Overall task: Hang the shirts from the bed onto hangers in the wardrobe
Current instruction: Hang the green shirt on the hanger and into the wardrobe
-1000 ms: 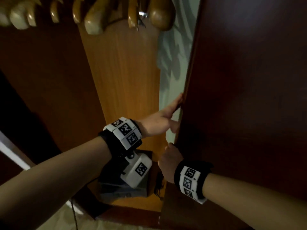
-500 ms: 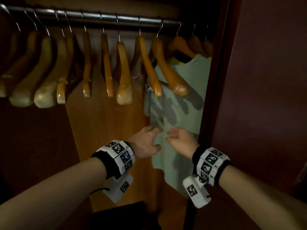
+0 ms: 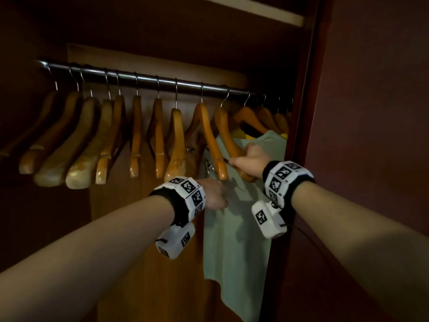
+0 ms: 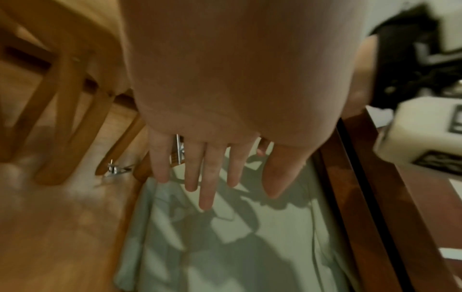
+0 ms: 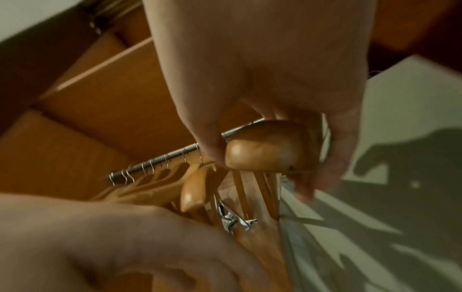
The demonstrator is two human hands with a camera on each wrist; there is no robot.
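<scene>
Currently, the wardrobe (image 3: 308, 112) rail (image 3: 144, 77) carries wooden hangers; a pale green shirt (image 3: 239, 228) already hangs far right. Right hand (image 3: 250, 160) fingers curl round the end of an empty hanger (image 3: 228, 138). Left hand (image 3: 214, 194) lies flat, fingers straight, holding nothing. Judged step: hanger retrieval. Next: unhook it from the rail.

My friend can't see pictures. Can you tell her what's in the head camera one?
A person's right hand grips the end of an empty wooden hanger on a wardrobe rail, beside a hanging pale green shirt. The left hand reaches out with straight fingers in front of the shirt. A row of empty wooden hangers fills the rail to the left.
</scene>
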